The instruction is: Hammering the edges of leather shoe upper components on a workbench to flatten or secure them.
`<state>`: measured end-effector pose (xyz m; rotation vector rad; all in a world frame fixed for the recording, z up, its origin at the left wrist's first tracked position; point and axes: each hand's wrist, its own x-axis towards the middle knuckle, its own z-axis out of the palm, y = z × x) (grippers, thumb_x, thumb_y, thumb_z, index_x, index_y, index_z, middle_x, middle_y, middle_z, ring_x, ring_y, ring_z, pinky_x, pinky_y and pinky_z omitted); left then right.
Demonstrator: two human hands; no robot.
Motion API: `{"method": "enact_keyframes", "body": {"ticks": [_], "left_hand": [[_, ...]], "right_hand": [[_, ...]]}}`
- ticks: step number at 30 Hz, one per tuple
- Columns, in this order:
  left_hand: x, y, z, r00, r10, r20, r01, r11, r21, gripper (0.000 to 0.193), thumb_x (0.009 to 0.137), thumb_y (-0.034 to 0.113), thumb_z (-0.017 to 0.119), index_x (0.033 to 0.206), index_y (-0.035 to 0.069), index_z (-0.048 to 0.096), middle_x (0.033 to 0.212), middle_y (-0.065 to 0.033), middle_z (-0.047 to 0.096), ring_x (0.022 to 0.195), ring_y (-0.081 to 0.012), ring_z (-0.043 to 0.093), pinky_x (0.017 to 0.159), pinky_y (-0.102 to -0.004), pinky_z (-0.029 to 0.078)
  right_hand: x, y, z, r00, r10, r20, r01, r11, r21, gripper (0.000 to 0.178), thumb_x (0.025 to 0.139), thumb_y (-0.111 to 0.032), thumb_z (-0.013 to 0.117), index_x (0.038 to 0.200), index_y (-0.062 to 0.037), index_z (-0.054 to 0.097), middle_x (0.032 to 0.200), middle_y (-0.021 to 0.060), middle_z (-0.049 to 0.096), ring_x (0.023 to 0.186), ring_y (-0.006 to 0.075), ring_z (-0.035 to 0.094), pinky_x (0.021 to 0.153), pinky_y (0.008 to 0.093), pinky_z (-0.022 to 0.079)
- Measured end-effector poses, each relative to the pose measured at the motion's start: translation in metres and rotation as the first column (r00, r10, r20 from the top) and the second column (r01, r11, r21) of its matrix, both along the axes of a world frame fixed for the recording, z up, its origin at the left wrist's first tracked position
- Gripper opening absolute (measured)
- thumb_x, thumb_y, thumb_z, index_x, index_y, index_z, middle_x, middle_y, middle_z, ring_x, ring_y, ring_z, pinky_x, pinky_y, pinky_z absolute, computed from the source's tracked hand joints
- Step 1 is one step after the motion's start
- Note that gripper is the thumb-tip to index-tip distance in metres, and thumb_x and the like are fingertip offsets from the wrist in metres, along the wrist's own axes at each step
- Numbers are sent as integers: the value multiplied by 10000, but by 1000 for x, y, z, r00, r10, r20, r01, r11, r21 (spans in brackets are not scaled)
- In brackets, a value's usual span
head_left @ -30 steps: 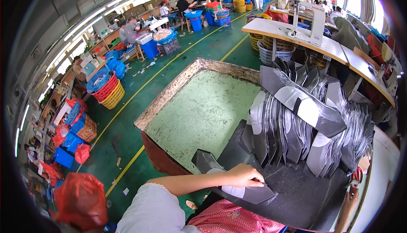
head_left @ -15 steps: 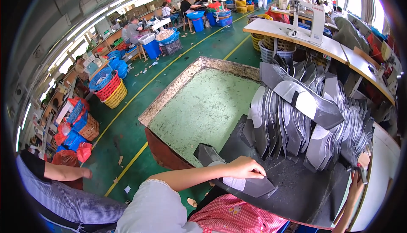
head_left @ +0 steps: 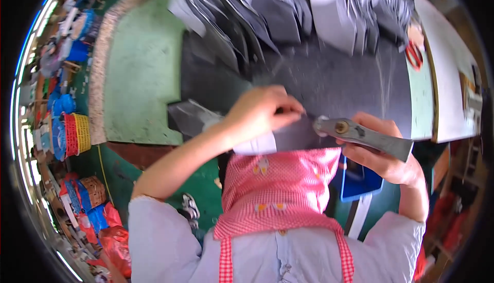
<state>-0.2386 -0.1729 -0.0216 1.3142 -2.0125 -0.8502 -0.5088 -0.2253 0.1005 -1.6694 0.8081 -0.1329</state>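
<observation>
A dark grey flat cut piece [head_left: 188, 118] with a pale patch [head_left: 257, 144] lies along the near edge of the black work surface [head_left: 350, 84]. My left hand [head_left: 265, 109] is over it, thumb and fingers pinched on what looks like its dark edge; blur hides the exact grip. Wrapped in my right hand [head_left: 378, 151] is a grey metal hand tool [head_left: 368, 138] with a brass-coloured pivot. Its rounded head is close to my left fingertips, at the piece's right end. Beyond both hands stand rows of similar dark grey cut pieces [head_left: 267, 5], packed on edge.
Red-handled scissors [head_left: 413, 55] lie to the right of the stacks. A light green tabletop [head_left: 139, 77] with a worn raised rim [head_left: 103, 72] extends on the left. Colourful baskets [head_left: 77, 134] and bags stand on the floor farther left. A white table [head_left: 453, 61] adjoins at right.
My view has tilted down toward my apron. My right hand has brought the metal tool from the far right of the table to beside my left hand, which stays at the cut piece.
</observation>
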Motion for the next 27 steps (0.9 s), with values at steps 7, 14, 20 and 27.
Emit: {"method": "enact_keyframes", "body": {"ticks": [7, 14, 20, 27], "left_hand": [[-6, -11, -17, 986, 24, 168, 8, 982, -190, 231, 731, 177, 843, 958, 159, 803, 849, 16, 662, 837, -194, 589, 767, -342, 474], [0, -14, -16, 979, -17, 204, 46, 990, -137, 227, 695, 171, 857, 913, 173, 795, 872, 34, 672, 869, -172, 604, 806, -315, 436], [-1, -16, -18, 969, -61, 239, 153, 909, -388, 226, 630, 164, 850, 843, 155, 777, 821, 55, 630, 820, -171, 594, 725, -335, 437], [2, -14, -20, 996, -35, 82, 48, 984, -173, 159, 720, 82, 835, 856, 96, 755, 826, -10, 684, 789, -197, 624, 700, -330, 534]], "right_hand": [[-5, 23, -62, 989, 23, -147, -51, 981, -187, 254, 892, 3, 639, 1126, 22, 541, 903, 242, 656, 863, 446, 670, 738, 409, 519], [-3, 24, -70, 982, -61, -181, 41, 993, -111, 249, 961, -148, 707, 1117, -13, 566, 784, 176, 671, 737, 340, 717, 638, 376, 519], [-4, 12, -65, 977, -56, -206, 36, 994, -100, 285, 962, -205, 699, 1140, 2, 620, 840, 118, 657, 714, 199, 651, 618, 310, 479], [-7, -16, -80, 931, -338, -137, 198, 784, -588, 232, 939, -142, 717, 1128, -19, 664, 957, 71, 688, 755, 104, 619, 681, 249, 484]]}}
